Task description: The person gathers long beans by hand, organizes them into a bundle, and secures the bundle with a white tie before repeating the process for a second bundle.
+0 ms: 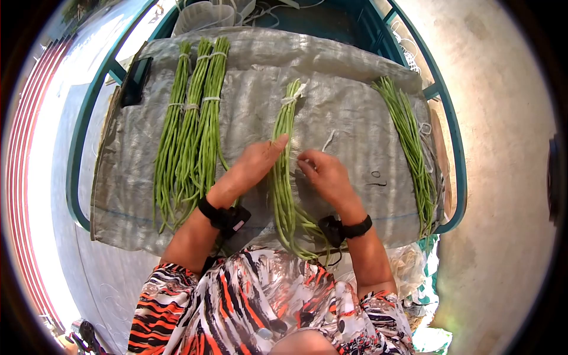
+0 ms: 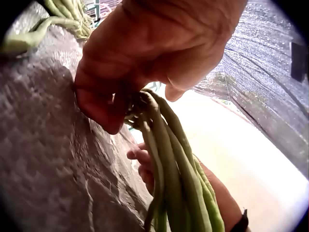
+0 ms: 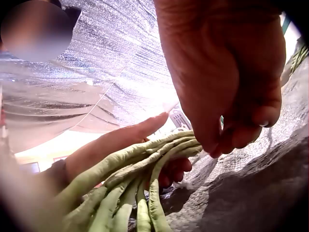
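In the head view, a bundle of long green yardlong beans (image 1: 284,195) lies down the middle of the grey woven sheet, bound near its top with a white tie (image 1: 293,97). My left hand (image 1: 257,163) grips this bundle partway down, the thumb over it and the other fingers curled under. Just right of it, my right hand (image 1: 325,177) has thumb and fingertips pinched together on a thin white string (image 1: 329,139), whose end shows past the knuckles. The right wrist view has the beans (image 3: 145,159) close beside those fingertips. The lower ends of the beans hang toward the shirt.
Several tied bean bundles (image 1: 198,118) lie side by side on the left of the sheet (image 1: 349,219). Loose beans (image 1: 408,148) lie along the right edge. A dark phone-like object (image 1: 136,81) sits at the back left. A green metal rail (image 1: 455,148) runs round the sheet.
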`<action>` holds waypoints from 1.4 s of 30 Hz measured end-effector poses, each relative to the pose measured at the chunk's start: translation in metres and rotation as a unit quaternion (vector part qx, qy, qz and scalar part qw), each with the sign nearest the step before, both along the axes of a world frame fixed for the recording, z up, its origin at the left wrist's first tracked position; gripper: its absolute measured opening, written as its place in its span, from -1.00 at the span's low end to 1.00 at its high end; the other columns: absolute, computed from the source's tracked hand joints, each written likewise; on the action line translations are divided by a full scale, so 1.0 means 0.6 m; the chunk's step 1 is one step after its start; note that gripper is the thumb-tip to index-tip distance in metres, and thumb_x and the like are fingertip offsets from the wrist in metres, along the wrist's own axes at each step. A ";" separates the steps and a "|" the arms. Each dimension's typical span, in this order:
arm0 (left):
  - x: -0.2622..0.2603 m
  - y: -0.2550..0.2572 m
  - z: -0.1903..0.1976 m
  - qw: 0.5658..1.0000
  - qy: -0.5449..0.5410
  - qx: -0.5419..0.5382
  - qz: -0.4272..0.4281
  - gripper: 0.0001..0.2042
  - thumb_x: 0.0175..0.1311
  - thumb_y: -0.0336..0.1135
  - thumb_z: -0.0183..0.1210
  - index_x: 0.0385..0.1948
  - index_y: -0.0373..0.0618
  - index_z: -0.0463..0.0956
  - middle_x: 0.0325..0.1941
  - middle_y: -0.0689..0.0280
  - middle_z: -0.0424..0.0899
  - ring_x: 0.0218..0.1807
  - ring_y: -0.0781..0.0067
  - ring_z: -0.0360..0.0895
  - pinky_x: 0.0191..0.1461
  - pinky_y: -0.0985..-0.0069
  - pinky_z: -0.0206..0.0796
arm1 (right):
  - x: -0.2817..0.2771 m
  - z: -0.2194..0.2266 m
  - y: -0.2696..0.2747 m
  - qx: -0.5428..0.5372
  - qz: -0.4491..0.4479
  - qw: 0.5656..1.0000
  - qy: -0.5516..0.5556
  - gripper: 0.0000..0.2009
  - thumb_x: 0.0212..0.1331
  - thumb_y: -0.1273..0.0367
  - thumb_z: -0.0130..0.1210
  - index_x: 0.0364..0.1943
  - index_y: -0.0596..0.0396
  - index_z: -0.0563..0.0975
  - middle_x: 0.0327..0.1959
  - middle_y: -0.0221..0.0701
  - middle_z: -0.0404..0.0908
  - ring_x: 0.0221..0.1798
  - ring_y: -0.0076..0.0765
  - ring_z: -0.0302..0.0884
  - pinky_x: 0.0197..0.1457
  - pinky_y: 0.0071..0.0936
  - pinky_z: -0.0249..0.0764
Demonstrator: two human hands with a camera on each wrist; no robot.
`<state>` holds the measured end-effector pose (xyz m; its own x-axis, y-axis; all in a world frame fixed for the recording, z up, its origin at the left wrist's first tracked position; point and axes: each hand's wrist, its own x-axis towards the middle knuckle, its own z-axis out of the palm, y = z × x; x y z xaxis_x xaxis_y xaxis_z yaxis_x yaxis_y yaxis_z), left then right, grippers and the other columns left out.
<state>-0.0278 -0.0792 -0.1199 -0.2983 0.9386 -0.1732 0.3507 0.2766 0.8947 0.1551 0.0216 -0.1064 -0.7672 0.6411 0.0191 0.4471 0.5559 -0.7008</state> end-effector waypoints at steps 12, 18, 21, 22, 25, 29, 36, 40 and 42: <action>-0.025 -0.070 0.032 0.961 0.263 0.063 0.053 -0.81 0.22 -0.31 0.13 -0.39 -0.28 0.48 -0.39 0.07 0.53 -0.30 0.00 0.49 -0.22 0.24 0.30 | -0.008 0.007 -0.009 0.073 0.019 0.996 -0.044 -0.86 0.21 0.28 0.03 -0.30 -0.03 0.57 -0.32 -0.31 0.62 -0.23 -0.06 0.58 -0.23 -0.21 0.47; -0.032 -0.078 0.074 0.948 0.296 0.077 0.089 -0.77 0.26 -0.25 0.15 -0.40 -0.29 0.53 -0.41 0.23 0.54 -0.33 0.30 0.45 -0.20 0.42 0.26 | -0.006 0.007 -0.023 0.123 0.011 0.991 -0.052 -0.87 0.21 0.30 0.01 -0.27 -0.09 0.57 -0.29 -0.35 0.63 -0.23 -0.07 0.58 -0.22 -0.20 0.49; -0.034 -0.069 0.069 0.993 -0.015 0.085 0.086 -0.73 0.32 -0.20 0.13 -0.36 -0.29 0.56 -0.39 0.33 0.54 -0.28 0.50 0.41 -0.13 0.54 0.23 | -0.007 0.016 -0.031 0.116 0.003 0.993 -0.036 -0.87 0.22 0.31 0.00 -0.26 -0.10 0.57 -0.26 -0.36 0.64 -0.23 -0.07 0.59 -0.23 -0.19 0.49; -0.032 -0.065 0.069 0.988 -0.085 0.100 0.076 -0.72 0.33 -0.18 0.12 -0.33 -0.28 0.56 -0.38 0.34 0.54 -0.26 0.55 0.41 -0.10 0.57 0.22 | -0.008 0.018 -0.033 0.111 0.000 0.993 -0.032 -0.86 0.22 0.30 -0.01 -0.25 -0.11 0.57 -0.26 -0.36 0.64 -0.24 -0.06 0.60 -0.24 -0.19 0.50; -0.016 -0.052 0.062 0.975 -0.200 0.086 0.032 -0.74 0.30 -0.20 0.15 -0.23 -0.25 0.55 -0.35 0.35 0.53 -0.23 0.56 0.41 -0.05 0.59 0.23 | -0.011 0.033 -0.045 0.106 -0.005 0.994 -0.015 -0.86 0.22 0.32 0.00 -0.21 -0.11 0.55 -0.26 -0.33 0.64 -0.27 -0.05 0.61 -0.28 -0.17 0.49; 0.016 -0.038 0.067 0.991 -0.028 0.122 -0.049 -0.75 0.18 -0.32 0.23 -0.14 -0.20 0.52 -0.29 0.33 0.50 -0.22 0.53 0.44 -0.02 0.57 0.26 | -0.016 0.048 -0.061 0.088 -0.034 0.995 0.021 -0.85 0.20 0.34 0.04 -0.16 -0.08 0.50 -0.29 -0.26 0.64 -0.31 -0.03 0.61 -0.34 -0.15 0.48; 0.033 -0.015 0.020 0.977 0.094 0.169 -0.092 -0.83 0.15 -0.43 0.24 -0.25 -0.21 0.51 -0.34 0.12 0.54 -0.31 0.17 0.55 -0.24 0.42 0.38 | -0.011 0.063 -0.069 0.044 -0.061 0.994 0.080 -0.80 0.22 0.38 0.02 -0.08 0.00 0.45 -0.34 -0.23 0.63 -0.34 -0.01 0.61 -0.34 -0.18 0.47; 0.035 -0.018 0.032 0.978 0.086 0.176 -0.066 -0.86 0.15 -0.45 0.23 -0.32 -0.22 0.48 -0.42 0.10 0.53 -0.36 0.13 0.53 -0.29 0.37 0.34 | -0.007 0.063 -0.054 -0.020 -0.123 0.979 0.164 -0.75 0.21 0.44 0.03 -0.01 0.01 0.45 -0.31 -0.23 0.63 -0.32 -0.05 0.60 -0.30 -0.24 0.48; 0.033 -0.018 0.036 0.979 0.080 0.173 -0.072 -0.87 0.15 -0.47 0.22 -0.32 -0.22 0.46 -0.43 0.10 0.53 -0.36 0.14 0.53 -0.30 0.35 0.32 | -0.008 0.047 -0.048 -0.025 -0.100 0.975 0.196 -0.75 0.20 0.46 0.04 -0.02 0.01 0.46 -0.29 -0.23 0.62 -0.29 -0.05 0.60 -0.28 -0.25 0.48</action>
